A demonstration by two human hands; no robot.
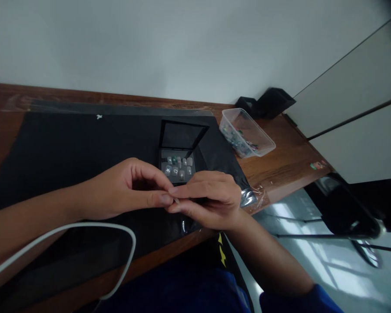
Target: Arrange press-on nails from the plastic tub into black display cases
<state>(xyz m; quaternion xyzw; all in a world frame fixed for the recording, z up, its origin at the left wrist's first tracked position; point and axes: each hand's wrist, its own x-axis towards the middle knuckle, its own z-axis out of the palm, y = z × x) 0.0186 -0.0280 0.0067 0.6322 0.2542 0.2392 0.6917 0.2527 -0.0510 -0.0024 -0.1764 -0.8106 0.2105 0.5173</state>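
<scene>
- Left hand [122, 191] and right hand [213, 200]: fingertips meeting, pinching a small pale piece [176, 200], mostly hidden, just below frame centre.
- Open black case [181, 135] of press-on nails [181, 174]: frame centre, beyond both hands.

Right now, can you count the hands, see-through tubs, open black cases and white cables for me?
Hands: 2, the left hand and right hand
See-through tub: 1
Open black case: 1
White cable: 1
Total: 5
</scene>
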